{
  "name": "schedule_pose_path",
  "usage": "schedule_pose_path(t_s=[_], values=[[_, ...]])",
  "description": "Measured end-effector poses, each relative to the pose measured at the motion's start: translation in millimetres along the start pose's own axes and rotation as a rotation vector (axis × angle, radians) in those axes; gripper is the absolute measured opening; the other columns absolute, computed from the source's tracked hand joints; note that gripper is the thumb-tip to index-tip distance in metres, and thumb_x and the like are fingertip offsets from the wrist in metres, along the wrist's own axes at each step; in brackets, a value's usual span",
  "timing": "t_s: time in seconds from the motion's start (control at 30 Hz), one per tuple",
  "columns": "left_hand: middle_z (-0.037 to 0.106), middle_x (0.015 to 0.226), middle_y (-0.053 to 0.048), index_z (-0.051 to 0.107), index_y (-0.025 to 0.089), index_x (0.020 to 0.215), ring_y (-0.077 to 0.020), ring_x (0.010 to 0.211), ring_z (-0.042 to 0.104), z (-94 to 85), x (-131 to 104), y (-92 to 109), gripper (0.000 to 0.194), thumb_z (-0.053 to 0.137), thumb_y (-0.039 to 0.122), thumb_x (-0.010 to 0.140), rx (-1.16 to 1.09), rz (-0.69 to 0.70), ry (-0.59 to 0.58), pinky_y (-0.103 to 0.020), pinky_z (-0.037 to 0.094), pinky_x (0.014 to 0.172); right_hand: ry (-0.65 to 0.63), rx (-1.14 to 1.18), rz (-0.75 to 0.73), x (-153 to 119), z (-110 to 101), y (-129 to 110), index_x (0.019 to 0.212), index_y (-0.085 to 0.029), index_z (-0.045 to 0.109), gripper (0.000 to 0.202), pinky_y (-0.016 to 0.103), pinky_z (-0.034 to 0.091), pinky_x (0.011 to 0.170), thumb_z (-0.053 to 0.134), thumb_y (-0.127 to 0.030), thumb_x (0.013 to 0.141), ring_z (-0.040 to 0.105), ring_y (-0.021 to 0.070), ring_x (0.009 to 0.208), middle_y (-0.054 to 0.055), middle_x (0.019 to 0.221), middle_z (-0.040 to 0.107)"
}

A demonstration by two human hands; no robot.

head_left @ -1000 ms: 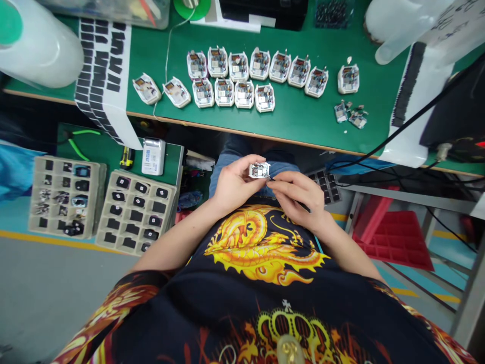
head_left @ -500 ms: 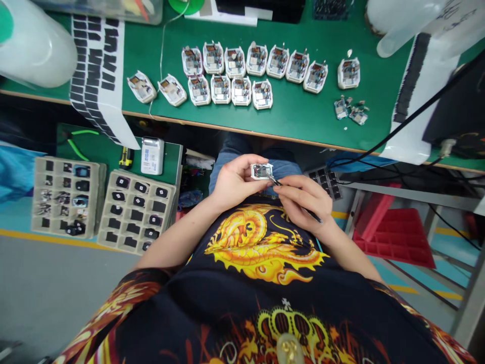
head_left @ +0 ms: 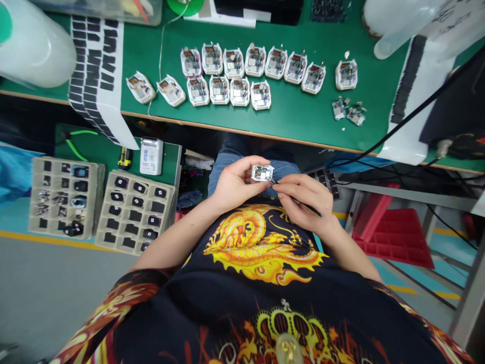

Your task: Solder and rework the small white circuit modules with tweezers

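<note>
Between its thumb and fingers, my left hand [head_left: 235, 183] grips a white watch-like case [head_left: 261, 173] with small electronic parts showing inside. My right hand [head_left: 306, 201] pinches dark tweezers [head_left: 312, 210], whose tips touch or nearly touch the case's lower right corner. Both hands are above my lap, in front of the bench edge. Several similar white cases [head_left: 220, 90] lie open in two rows on the green bench [head_left: 295, 116]. One more case [head_left: 346, 75] sits apart at the right, above some loose circuit boards [head_left: 355, 116].
Two beige compartment trays [head_left: 99, 202] with black parts are at the lower left, near a white box [head_left: 151, 156]. Strips of black pieces on white sheets [head_left: 117, 108] overhang the bench edge. Black cables [head_left: 405, 124] cross the right side, above a red tray [head_left: 407, 237].
The case in my left hand has tilted, so its inside now looks brighter. The tweezers have shifted slightly down at its lower right corner. My hands have otherwise hardly moved.
</note>
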State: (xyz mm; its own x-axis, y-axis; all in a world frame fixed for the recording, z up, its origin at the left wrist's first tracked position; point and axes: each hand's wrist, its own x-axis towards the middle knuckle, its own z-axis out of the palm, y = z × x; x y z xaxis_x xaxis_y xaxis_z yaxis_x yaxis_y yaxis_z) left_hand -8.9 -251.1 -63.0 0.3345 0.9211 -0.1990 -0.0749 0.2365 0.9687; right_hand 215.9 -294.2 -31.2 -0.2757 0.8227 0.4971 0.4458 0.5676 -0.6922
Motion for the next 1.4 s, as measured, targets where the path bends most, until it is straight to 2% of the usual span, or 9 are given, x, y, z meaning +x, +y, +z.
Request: schedule_pose_path(t_s=[0.2, 0.37, 0.57, 0.77, 0.83, 0.97, 1.07, 1.23, 1.4], values=[[0.081, 0.096, 0.0, 0.074, 0.021, 0.126, -0.0123, 0.071, 0.074, -2.8, 1, 6, 0.054, 0.098, 0.024, 0.077, -0.119, -0.119, -0.068, -0.023, 0.064, 0.064, -0.022, -0.004, -0.015, 1, -1, 0, 0.13, -0.026, 0.08, 0.034, 0.032, 0.073, 0.086, 0.075, -0.009, 0.101, 0.084, 0.0177, 0.097, 0.006, 0.115, 0.084], [0.082, 0.099, -0.001, 0.072, 0.02, 0.127, -0.0156, 0.072, 0.079, -3.1, 2, 12, 0.057, 0.1, 0.028, 0.078, -0.199, -0.232, -0.148, -0.025, 0.067, 0.061, 0.001, 0.006, -0.025, -1, 6, 0, 0.135, -0.028, 0.079, 0.038, 0.034, 0.074, 0.088, 0.075, -0.01, 0.102, 0.086, 0.0195, 0.101, 0.006, 0.118, 0.085], [0.081, 0.096, 0.001, 0.074, 0.02, 0.122, -0.0104, 0.068, 0.073, 1.5, 1, 13, 0.053, 0.096, 0.019, 0.074, -0.149, -0.184, -0.094, -0.021, 0.064, 0.061, -0.018, -0.099, -0.112, -2, 9, 2, 0.14, -0.023, 0.075, 0.038, 0.039, 0.074, 0.088, 0.075, -0.014, 0.103, 0.087, 0.0241, 0.103, 0.011, 0.119, 0.087], [0.08, 0.093, 0.0, 0.074, 0.018, 0.121, -0.012, 0.068, 0.075, -0.8, 2, 14, 0.053, 0.094, 0.016, 0.072, -0.176, -0.268, -0.103, -0.02, 0.063, 0.057, -0.049, -0.188, -0.24, -3, 10, 7, 0.142, -0.014, 0.073, 0.041, 0.041, 0.074, 0.088, 0.08, -0.014, 0.101, 0.087, 0.0271, 0.107, 0.017, 0.121, 0.088], [0.08, 0.091, 0.0, 0.074, 0.017, 0.121, -0.0122, 0.067, 0.076, -1.3, 2, 13, 0.052, 0.093, 0.015, 0.073, -0.211, -0.291, -0.116, -0.02, 0.062, 0.056, -0.052, -0.21, -0.261, -5, 11, 9, 0.143, -0.015, 0.073, 0.041, 0.041, 0.074, 0.086, 0.079, -0.015, 0.102, 0.087, 0.0273, 0.107, 0.017, 0.122, 0.088], [0.079, 0.09, 0.001, 0.074, 0.017, 0.12, -0.0101, 0.062, 0.073, -0.5, 3, 12, 0.051, 0.092, 0.012, 0.072, -0.235, -0.311, -0.111, -0.019, 0.061, 0.054, -0.041, -0.17, -0.207, -6, 13, 9, 0.143, -0.02, 0.072, 0.04, 0.041, 0.075, 0.087, 0.076, -0.014, 0.104, 0.087, 0.0255, 0.106, 0.014, 0.121, 0.088], [0.08, 0.091, 0.001, 0.073, 0.017, 0.121, -0.0095, 0.062, 0.073, -0.1, 3, 12, 0.053, 0.095, 0.014, 0.072, -0.239, -0.314, -0.121, -0.019, 0.061, 0.054, -0.024, -0.123, -0.159, -4, 11, 6, 0.14, -0.02, 0.073, 0.038, 0.041, 0.076, 0.09, 0.075, -0.011, 0.103, 0.088, 0.0253, 0.106, 0.013, 0.118, 0.089], [0.076, 0.08, 0.003, 0.072, 0.018, 0.108, -0.0089, 0.058, 0.069, -0.8, 2, 7, 0.046, 0.1, 0.019, 0.072, -0.222, -0.378, -0.157, -0.017, 0.055, 0.05, 0.032, -0.13, -0.124, 2, 5, 3, 0.139, -0.022, 0.075, 0.039, 0.039, 0.075, 0.086, 0.076, -0.011, 0.102, 0.088, 0.024, 0.099, 0.01, 0.115, 0.089], [0.077, 0.09, 0.002, 0.074, 0.019, 0.121, -0.0098, 0.066, 0.072, -2.3, 1, 1, 0.055, 0.099, 0.018, 0.073, -0.222, -0.337, -0.142, -0.017, 0.058, 0.054, 0.157, -0.108, -0.026, 5, -4, 3, 0.135, -0.028, 0.08, 0.039, 0.04, 0.073, 0.087, 0.079, -0.01, 0.1, 0.087, 0.0241, 0.099, 0.006, 0.113, 0.089]])
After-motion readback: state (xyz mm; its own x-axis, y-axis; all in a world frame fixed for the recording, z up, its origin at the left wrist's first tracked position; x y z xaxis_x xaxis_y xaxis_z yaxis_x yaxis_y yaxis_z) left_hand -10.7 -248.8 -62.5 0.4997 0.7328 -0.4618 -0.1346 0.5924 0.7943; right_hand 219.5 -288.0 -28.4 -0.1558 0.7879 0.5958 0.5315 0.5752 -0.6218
